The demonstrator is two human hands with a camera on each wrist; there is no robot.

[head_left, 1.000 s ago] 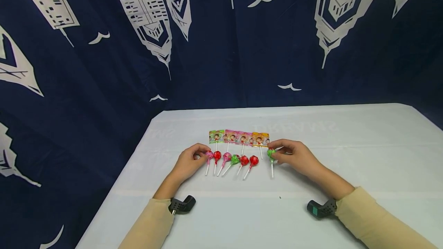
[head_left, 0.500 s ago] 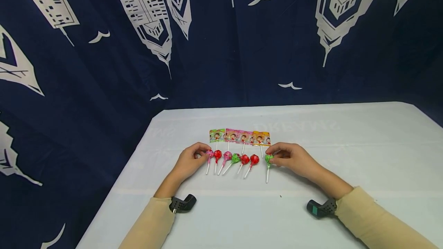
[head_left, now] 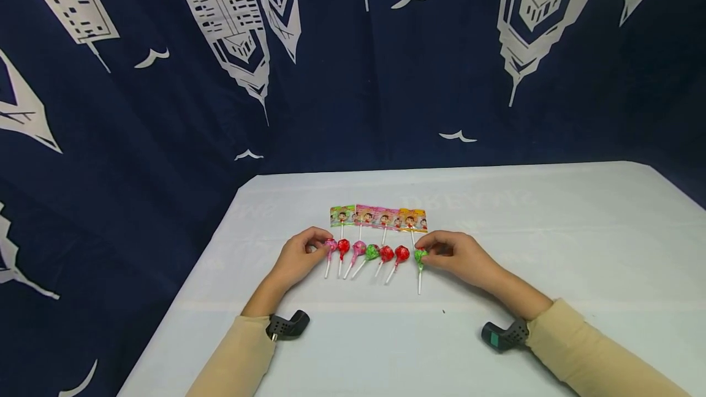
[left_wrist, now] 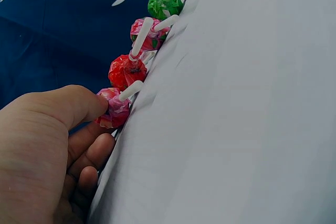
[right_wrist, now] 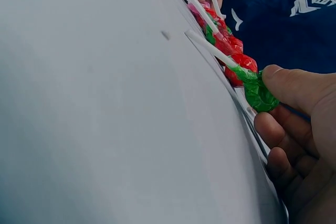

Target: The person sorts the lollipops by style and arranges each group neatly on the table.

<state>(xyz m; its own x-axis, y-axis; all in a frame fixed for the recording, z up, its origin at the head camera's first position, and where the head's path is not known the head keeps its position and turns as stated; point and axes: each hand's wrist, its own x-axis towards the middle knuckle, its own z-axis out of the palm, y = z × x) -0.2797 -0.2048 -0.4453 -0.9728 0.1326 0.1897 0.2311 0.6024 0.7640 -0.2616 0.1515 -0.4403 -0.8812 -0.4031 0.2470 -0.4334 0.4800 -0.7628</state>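
At the left end of a row of round lollipops, my left hand (head_left: 298, 256) pinches the head of a pink lollipop (left_wrist: 114, 109) between thumb and fingers. At the row's right end, my right hand (head_left: 460, 255) holds a green lollipop (right_wrist: 258, 92) by its head, the stick toward me. Between them lie a red lollipop (head_left: 344, 246), another pink one (head_left: 359, 249), a green one (head_left: 372, 252) and two more red ones, the rightmost red lollipop (head_left: 402, 254) being nearest my right hand. All the sticks point toward me, several of them slanting left.
Behind the row lie flat lollipops in printed wrappers: a green packet (head_left: 342, 215), pink packets (head_left: 377, 217) and an orange packet (head_left: 413, 219). They rest on a white-covered table (head_left: 375, 348). A dark blue curtain (head_left: 342, 109) hangs behind the table. A small dark speck lies on the cloth.
My right hand has moved left and slightly toward me with the green lollipop, bringing it closer to the rightmost red one. My left hand keeps its hold on the pink lollipop.
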